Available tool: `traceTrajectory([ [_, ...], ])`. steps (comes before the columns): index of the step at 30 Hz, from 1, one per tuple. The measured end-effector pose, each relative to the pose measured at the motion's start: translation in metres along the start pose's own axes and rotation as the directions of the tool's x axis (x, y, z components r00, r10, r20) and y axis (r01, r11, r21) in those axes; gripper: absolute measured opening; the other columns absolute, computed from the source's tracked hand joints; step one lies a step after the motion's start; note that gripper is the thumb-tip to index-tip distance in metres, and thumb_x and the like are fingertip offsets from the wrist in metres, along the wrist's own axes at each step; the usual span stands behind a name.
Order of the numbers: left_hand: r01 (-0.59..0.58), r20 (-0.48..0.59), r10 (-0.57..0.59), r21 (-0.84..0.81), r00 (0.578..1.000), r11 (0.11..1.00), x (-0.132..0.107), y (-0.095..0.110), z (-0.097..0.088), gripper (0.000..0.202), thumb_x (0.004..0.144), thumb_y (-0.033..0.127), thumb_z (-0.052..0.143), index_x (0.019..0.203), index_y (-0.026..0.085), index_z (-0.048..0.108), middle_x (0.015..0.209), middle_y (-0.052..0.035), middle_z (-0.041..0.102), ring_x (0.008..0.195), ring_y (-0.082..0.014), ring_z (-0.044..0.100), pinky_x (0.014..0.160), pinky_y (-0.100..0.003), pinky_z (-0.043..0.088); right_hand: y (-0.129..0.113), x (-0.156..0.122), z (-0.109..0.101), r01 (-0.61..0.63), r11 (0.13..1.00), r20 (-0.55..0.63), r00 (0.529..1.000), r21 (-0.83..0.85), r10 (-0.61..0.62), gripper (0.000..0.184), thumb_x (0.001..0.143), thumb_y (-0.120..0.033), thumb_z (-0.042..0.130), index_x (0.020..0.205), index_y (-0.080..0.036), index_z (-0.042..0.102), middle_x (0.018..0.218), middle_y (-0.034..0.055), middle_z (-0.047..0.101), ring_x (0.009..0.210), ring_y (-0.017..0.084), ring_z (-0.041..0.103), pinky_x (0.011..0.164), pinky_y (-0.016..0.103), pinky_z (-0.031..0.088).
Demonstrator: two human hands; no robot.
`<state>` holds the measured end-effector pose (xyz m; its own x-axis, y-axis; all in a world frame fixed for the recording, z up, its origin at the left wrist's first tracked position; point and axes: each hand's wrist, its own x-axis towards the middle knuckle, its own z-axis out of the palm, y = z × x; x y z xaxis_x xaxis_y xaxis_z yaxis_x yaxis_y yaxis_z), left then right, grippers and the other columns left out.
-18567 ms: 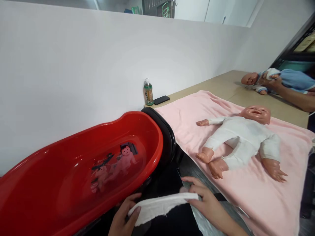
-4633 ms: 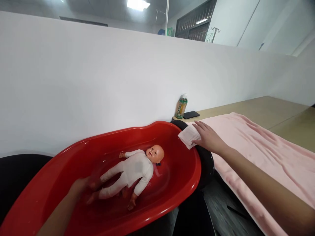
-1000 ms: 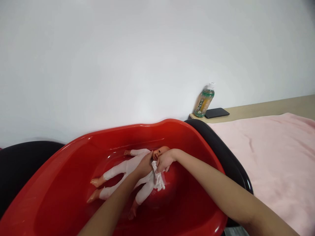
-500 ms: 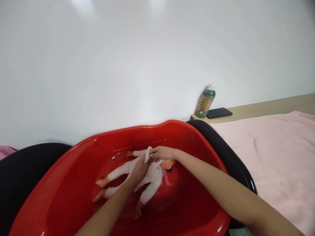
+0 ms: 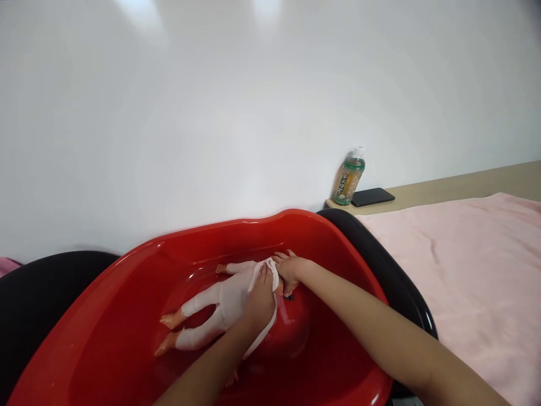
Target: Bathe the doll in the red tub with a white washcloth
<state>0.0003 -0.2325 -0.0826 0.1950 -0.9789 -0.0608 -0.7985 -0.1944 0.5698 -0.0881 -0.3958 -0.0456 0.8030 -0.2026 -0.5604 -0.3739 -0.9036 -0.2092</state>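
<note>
A baby doll in white clothing lies on its back inside a red tub, legs to the left and head to the right. A white cloth is spread over its chest up to the neck. My left hand lies flat on that cloth with fingers stretched out. Over the doll's head rests my right hand, its fingers spread and thumb apart. The hand hides most of the head. One doll arm is mostly covered by the cloth and my left forearm.
Black padded surfaces flank the tub. To the right is a pink blanket. A drink bottle and a black phone rest on a wooden ledge against the white wall.
The bunched cloth has been spread out over the doll's chest. My right hand has let go of it and moved right onto the head; my left hand has flattened on the cloth.
</note>
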Motion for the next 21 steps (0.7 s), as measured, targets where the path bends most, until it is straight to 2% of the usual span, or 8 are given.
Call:
traceTrajectory([
  [3, -0.034, 0.097, 0.018, 0.165, 0.995, 0.986, -0.013, -0.022, -0.017, 0.080, 0.087, 0.011, 0.043, 0.167, 0.016, 0.041, 0.174, -0.0052, 0.033, 0.165, -0.0257, 0.024, 0.135, -0.037, 0.020, 0.000, 0.004, 0.002, -0.022, 1.000, -0.021, 1.000, -0.006, 0.022, 0.134, 0.056, -0.030, 0.097, 0.170, -0.017, 0.027, 0.176, 0.0216, 0.019, 0.165, 0.040, 0.012, 0.130, 0.072, 0.009],
  [5, 0.004, 0.093, -0.025, 0.221, 0.995, 0.975, -0.013, -0.028, -0.023, 0.081, 0.086, 0.008, 0.041, 0.166, 0.015, 0.042, 0.173, -0.0075, 0.037, 0.163, -0.0290, 0.029, 0.133, -0.041, 0.026, 0.001, 0.004, 0.002, -0.033, 0.999, -0.043, 0.999, -0.011, 0.032, 0.130, 0.056, -0.036, 0.098, 0.167, -0.018, 0.032, 0.174, 0.0222, 0.025, 0.163, 0.041, 0.017, 0.130, 0.070, 0.014],
  [7, 0.046, 0.072, -0.066, 0.250, 0.995, 0.967, -0.010, -0.024, -0.020, 0.080, 0.089, 0.010, 0.038, 0.169, 0.014, 0.036, 0.174, -0.0084, 0.033, 0.163, -0.0318, 0.030, 0.130, -0.045, 0.033, 0.000, 0.002, 0.002, -0.053, 0.998, -0.055, 0.997, -0.015, 0.052, 0.123, 0.057, -0.040, 0.098, 0.163, -0.018, 0.038, 0.169, 0.0227, 0.032, 0.159, 0.040, 0.026, 0.127, 0.068, 0.025],
  [9, 0.050, 0.070, -0.071, 0.266, 0.995, 0.963, -0.010, -0.016, -0.010, 0.078, 0.092, 0.014, 0.038, 0.170, 0.018, 0.033, 0.176, -0.0043, 0.029, 0.163, -0.0319, 0.028, 0.129, -0.044, 0.035, -0.001, 0.000, 0.001, -0.066, 0.998, -0.060, 0.996, -0.009, 0.066, 0.117, 0.057, -0.039, 0.098, 0.158, -0.017, 0.043, 0.164, 0.0229, 0.039, 0.153, 0.040, 0.035, 0.122, 0.065, 0.036],
  [12, 0.003, 0.135, -0.047, 0.307, 0.990, 0.952, -0.025, -0.012, 0.003, 0.076, 0.092, 0.013, 0.041, 0.167, 0.020, 0.041, 0.175, -0.0010, 0.031, 0.164, -0.0287, 0.028, 0.132, -0.037, 0.029, -0.002, 0.000, 0.001, -0.077, 0.997, -0.059, 0.995, -0.005, 0.076, 0.109, 0.056, -0.038, 0.099, 0.151, -0.016, 0.049, 0.156, 0.0214, 0.047, 0.145, 0.038, 0.043, 0.114, 0.061, 0.046],
  [15, -0.063, 0.218, -0.013, 0.335, 0.976, 0.940, -0.046, -0.024, 0.004, 0.075, 0.090, 0.008, 0.039, 0.163, 0.019, 0.049, 0.173, -0.0038, 0.038, 0.163, -0.0252, 0.028, 0.135, -0.038, 0.022, -0.002, 0.001, 0.002, -0.089, 0.996, -0.065, 0.994, -0.015, 0.087, 0.103, 0.054, -0.036, 0.099, 0.144, -0.016, 0.053, 0.149, 0.0187, 0.052, 0.141, 0.037, 0.047, 0.111, 0.056, 0.050],
  [18, -0.008, 0.177, -0.030, 0.210, 0.984, 0.978, -0.051, -0.033, -0.001, 0.074, 0.087, 0.009, 0.042, 0.159, 0.020, 0.053, 0.170, -0.0044, 0.043, 0.162, -0.0259, 0.033, 0.133, -0.039, 0.026, -0.002, 0.001, 0.003, -0.064, 0.998, -0.074, 0.995, -0.008, 0.063, 0.100, 0.054, -0.035, 0.098, 0.141, -0.016, 0.054, 0.148, 0.0180, 0.052, 0.140, 0.036, 0.047, 0.112, 0.054, 0.049],
  [21, 0.170, 0.014, -0.171, -0.190, 0.985, 0.967, -0.026, -0.025, -0.006, 0.060, 0.089, 0.018, 0.043, 0.145, 0.023, 0.064, 0.154, -0.0057, 0.063, 0.144, -0.0294, 0.057, 0.122, -0.037, 0.042, -0.003, -0.002, 0.001, -0.055, 0.998, -0.092, 0.994, -0.001, 0.055, 0.099, 0.055, -0.035, 0.097, 0.141, -0.017, 0.053, 0.150, 0.0182, 0.051, 0.141, 0.036, 0.046, 0.113, 0.055, 0.047],
])
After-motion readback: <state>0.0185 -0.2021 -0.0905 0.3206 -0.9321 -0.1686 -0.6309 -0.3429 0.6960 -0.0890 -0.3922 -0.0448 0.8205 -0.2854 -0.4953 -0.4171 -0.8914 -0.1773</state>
